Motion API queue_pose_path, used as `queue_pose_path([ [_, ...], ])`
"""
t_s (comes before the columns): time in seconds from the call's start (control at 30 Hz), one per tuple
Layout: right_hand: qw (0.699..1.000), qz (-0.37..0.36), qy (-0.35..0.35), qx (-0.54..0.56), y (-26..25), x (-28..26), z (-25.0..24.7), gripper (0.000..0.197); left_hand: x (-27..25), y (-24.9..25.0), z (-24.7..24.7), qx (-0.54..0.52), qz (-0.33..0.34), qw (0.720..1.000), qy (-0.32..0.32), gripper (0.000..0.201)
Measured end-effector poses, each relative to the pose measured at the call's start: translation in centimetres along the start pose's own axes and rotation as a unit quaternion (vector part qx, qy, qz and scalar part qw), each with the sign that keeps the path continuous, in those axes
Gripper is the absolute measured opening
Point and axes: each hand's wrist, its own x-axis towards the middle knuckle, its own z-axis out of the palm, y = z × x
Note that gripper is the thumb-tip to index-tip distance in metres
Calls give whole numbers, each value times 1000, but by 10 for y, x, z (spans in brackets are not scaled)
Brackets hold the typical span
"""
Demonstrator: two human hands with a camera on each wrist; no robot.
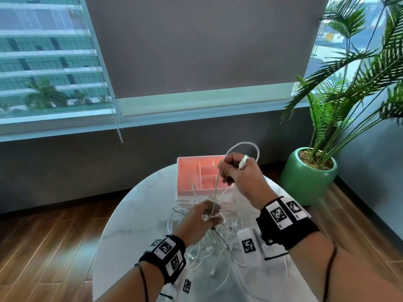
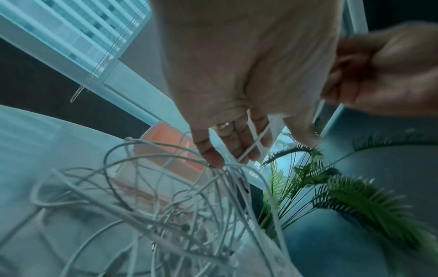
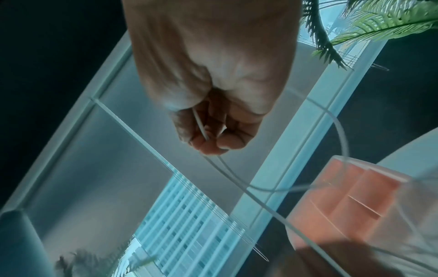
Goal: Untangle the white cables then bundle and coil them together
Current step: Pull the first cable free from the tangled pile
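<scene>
1 white cable [image 1: 216, 188] pinched in right hand [image 1: 239, 173], held above tangle [image 1: 218, 245] on marble table [image 1: 135, 214]. Left hand [image 1: 199, 219] spread loose in tangle. Looks light, limp, snag-prone; I'd grip near USB plug [image 1: 243, 162].

The round marble counter [image 1: 135, 214] carries a tangle of white cables [image 1: 218, 243] and, behind it, a pink tray [image 1: 187, 171].

I read the bench [image 1: 135, 214] as polished white marble with faint veins. The white cables [image 1: 218, 243] have smooth, matt plastic sheaths, and one USB plug [image 1: 244, 160] ends in shiny metal. The organizer tray [image 1: 188, 171] is frosted pink plastic. The plant pot [image 1: 305, 184] is glossy green glaze, and the floor [image 1: 54, 236] is satin wood planks.
</scene>
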Motion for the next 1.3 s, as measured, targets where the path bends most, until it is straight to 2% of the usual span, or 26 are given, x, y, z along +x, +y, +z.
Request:
queue_pose_path([
  [0.07, 999, -21, 27, 26, -15, 5, -10, 15, -2, -15, 3, 75, -6, 997, 14, 22],
  [0.13, 995, -40, 56, 68, -32, 10, -22, 25, -5, -23, 1, 146, -17, 989, 33, 26],
  [0.2, 988, -63, 87, 110, -46, 15, -31, 33, -5, -26, -4, 164, -13, 985, 48, 28],
  [0.3, 972, -114, 132, 159, -64, 18, -40, 30, 0, -28, -11, 171, -10, 984, 53, 26],
  [0.37, 954, -139, 167, 207, -74, 21, -48, 30, 1, -34, -17, 183, -37, 982, 43, 26],
  [0.47, 933, -168, 212, 237, -85, 25, -63, 29, -4, -43, -25, 162, -75, 983, 40, 22],
  [0.57, 930, -181, 241, 211, -83, 27, -76, 24, -5, -41, -34, 121, -65, 989, 55, 21],
  [0.67, 939, -167, 257, 159, -66, 28, -83, 21, 2, -29, -41, -19, -60, 993, 98, 22],
  [0.77, 964, -126, 227, 63, -39, 19, -73, 18, 9, -9, -44, -95, -58, 988, 104, 20],
  [0.93, 994, 20, 106, -15, 20, 1, -36, 14, 12, 6, -38, -78, -48, 994, 62, 22],
  [1.13, 986, 153, -54, -45, 75, -21, 11, 18, 7, 1, -23, -13, -3, 999, 30, 31],
  [1.23, 981, 158, -76, -87, 80, -25, 26, 26, 2, 8, -22, 4, 14, 1000, 2, 22],
  [1.3, 982, 154, -70, -79, 79, -25, 29, 28, -1, 8, -25, 17, 16, 1000, 7, 21],
])
